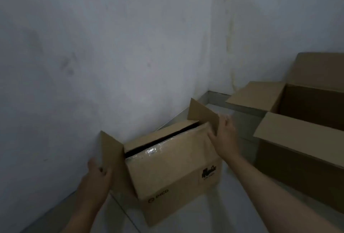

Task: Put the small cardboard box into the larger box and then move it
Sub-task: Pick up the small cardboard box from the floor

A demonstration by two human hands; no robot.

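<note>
Head view: small cardboard box (173,169) sits on the floor (214,210) against the wall (111,55), at 6 o'clock. Left hand (98,174) grips its left end flap; right hand (224,134) clasps the right end flap. Larger box (305,139) stands open at 3 o'clock, well apart.
</note>
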